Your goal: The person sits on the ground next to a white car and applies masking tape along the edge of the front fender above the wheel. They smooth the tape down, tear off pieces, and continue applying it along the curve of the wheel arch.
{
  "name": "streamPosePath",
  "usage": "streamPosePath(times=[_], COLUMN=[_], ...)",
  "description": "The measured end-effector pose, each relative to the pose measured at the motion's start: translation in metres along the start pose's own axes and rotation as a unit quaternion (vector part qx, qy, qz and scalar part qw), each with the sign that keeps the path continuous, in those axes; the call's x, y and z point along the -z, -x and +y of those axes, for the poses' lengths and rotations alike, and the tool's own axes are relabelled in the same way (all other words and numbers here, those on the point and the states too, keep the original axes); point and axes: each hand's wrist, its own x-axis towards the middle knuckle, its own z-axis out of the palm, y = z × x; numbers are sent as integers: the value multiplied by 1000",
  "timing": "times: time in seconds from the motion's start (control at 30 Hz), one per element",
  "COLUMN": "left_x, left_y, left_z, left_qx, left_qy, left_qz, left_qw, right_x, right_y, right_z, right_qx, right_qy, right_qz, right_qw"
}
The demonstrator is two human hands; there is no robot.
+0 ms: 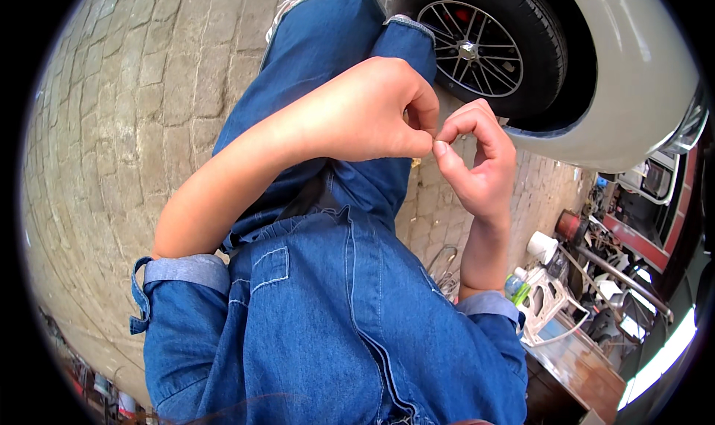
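1 black-tyred, silver-spoked wheel (469, 50)

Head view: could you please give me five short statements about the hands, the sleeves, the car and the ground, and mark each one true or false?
1. The two hands are far apart. False: the fingertips of the left hand and right hand meet or nearly meet.
2. A black tyre surrounds the spoked wheel. True.
3. The car is bright red. False: the car body is pale.
4. Both sleeves are folded back. True.
5. The ground is unpaved. False: paving blocks cover it.
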Motion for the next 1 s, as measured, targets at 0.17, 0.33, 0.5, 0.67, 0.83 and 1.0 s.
streamPosePath(times=[0.17, 0.33, 0.5, 0.67, 0.83, 1.0], left_x=[4, 6, 5, 6, 7, 5], left_y=[-4, -5, -5, -8, -8, -9], left_z=[3, 4, 0, 3, 5, 6], left_qx=[33, 62, 70, 47, 52, 83], left_qy=[49, 115, 143, 99, 99, 133], left_qz=[-22, -40, -59, -45, -47, -57], left_qw=[998, 991, 986, 993, 993, 986], right_x=[-4, -4, -3, 2, -1, -1], right_y=[0, 0, 3, 8, 9, 10], right_z=[5, 8, 11, 13, 16, 18], right_qx=[55, 109, 102, 35, 49, 77], right_qy=[11, 35, -23, -73, -60, -38], right_qz=[26, 46, 37, 9, 3, 9], right_qw=[998, 992, 994, 997, 997, 996])
